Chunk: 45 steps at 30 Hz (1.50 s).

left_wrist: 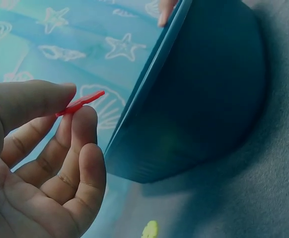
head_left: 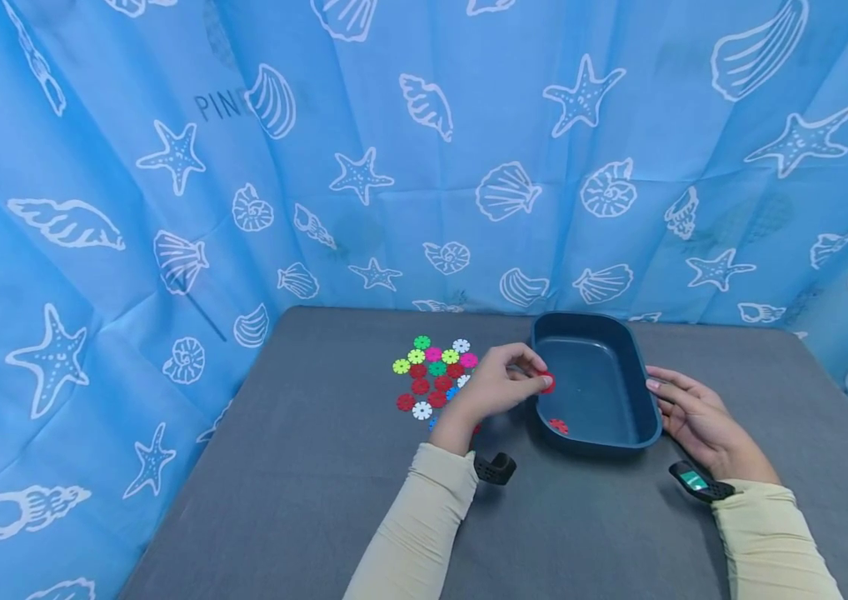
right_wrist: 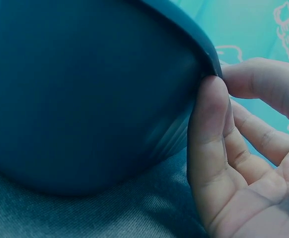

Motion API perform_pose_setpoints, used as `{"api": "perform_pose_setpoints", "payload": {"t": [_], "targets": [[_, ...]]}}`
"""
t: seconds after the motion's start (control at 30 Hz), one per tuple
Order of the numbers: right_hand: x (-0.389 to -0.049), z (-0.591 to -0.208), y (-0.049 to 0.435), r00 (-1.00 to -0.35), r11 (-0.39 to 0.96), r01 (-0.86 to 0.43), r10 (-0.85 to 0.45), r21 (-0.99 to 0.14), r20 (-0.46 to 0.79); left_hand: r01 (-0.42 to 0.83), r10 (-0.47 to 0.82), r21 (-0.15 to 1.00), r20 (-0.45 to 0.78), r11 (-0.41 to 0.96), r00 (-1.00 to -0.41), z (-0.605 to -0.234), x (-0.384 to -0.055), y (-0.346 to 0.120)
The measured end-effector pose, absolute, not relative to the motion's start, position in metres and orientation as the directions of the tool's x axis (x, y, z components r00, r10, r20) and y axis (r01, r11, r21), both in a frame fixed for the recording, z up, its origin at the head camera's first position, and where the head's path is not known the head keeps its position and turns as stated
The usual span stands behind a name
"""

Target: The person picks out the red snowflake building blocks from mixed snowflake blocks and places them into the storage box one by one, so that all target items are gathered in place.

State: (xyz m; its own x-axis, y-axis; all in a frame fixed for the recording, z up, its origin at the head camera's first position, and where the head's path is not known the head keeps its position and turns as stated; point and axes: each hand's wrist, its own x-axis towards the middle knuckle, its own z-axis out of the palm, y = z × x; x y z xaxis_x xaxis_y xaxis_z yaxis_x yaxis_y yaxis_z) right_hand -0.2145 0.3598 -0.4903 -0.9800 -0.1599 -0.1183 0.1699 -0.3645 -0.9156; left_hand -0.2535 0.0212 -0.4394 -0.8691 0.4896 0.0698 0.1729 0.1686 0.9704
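My left hand (head_left: 495,385) pinches a red snowflake disc (left_wrist: 80,103) between thumb and fingertips, at the left rim of a dark blue plastic basin (head_left: 595,442). In the head view the held disc overlaps that rim. Another red snowflake disc (head_left: 559,426) lies inside the basin, at its near left corner. On the basin's right side, my right hand (head_left: 701,421) holds the rim with thumb and fingertips, as the right wrist view shows from outside the wall (right_wrist: 85,99).
Left of the basin, several snowflake discs in red, white, green, pink, yellow-green and blue lie spread on the grey cloth-covered table (head_left: 304,467). My left forearm partly hides them. A blue shell-patterned curtain (head_left: 394,208) hangs behind and beside the table.
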Motion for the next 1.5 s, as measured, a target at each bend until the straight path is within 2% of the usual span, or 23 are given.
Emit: {"api": "perform_pose_setpoints", "payload": {"t": [0.33, 0.7, 1.1, 1.5], "targets": [[-0.214, -0.491, 0.359, -0.981, -0.368, 0.164, -0.162, -0.915, -0.111, 0.177, 0.514, 0.975, 0.083, 0.136, -0.853, -0.441, -0.252, 0.026], [-0.216, -0.493, 0.361, -0.978, -0.368, 0.168, -0.181, -0.915, -0.107, 0.193, 0.507, 0.966, 0.081, 0.172, -0.858, -0.439, -0.252, 0.021], [-0.216, -0.489, 0.360, -0.976, -0.369, 0.172, -0.191, -0.913, -0.107, 0.265, 0.453, 0.919, 0.110, 0.294, -0.885, -0.432, -0.254, -0.007], [-0.215, -0.489, 0.362, -0.976, -0.378, 0.188, -0.178, -0.907, -0.128, 0.326, 0.498, 0.870, 0.110, 0.370, -0.860, -0.439, -0.256, -0.035]]}}
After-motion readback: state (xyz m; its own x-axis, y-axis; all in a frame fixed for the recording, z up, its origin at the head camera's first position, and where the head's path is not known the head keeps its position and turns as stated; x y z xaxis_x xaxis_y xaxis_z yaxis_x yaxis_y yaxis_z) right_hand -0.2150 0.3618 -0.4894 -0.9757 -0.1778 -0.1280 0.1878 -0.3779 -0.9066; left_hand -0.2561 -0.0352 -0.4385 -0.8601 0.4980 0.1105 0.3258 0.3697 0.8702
